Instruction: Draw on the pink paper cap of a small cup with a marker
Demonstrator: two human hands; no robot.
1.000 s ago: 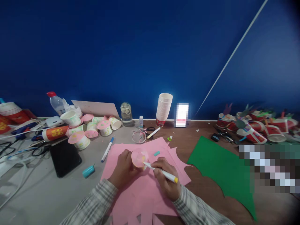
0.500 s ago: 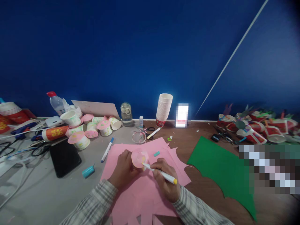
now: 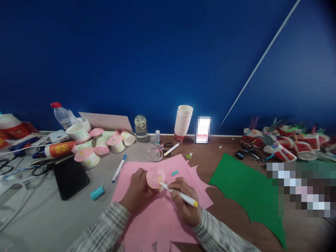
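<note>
over pink paper [image 3: 161, 217] | left hand [image 3: 138, 187] gripping pink-topped cup [image 3: 155, 175] | right hand [image 3: 186, 205] pinching marker [image 3: 188, 200] | jar [image 3: 140, 120]: clear liquid [image 3: 142, 134]

gray and brown table [image 3: 60, 224], pink paper [image 3: 162, 213], green paper [image 3: 246, 185], stacked cups [image 3: 183, 120]

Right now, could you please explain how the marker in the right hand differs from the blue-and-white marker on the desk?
The yellow-ended marker is gripped in the right hand; the blue-and-white marker lies loose near the left edge of the pink paper.
The yellow-ended marker points its narrow tip at the pink disc; the blue-and-white marker points its wide blue end away from the person.
Both are slim, with mostly white barrels.
</note>
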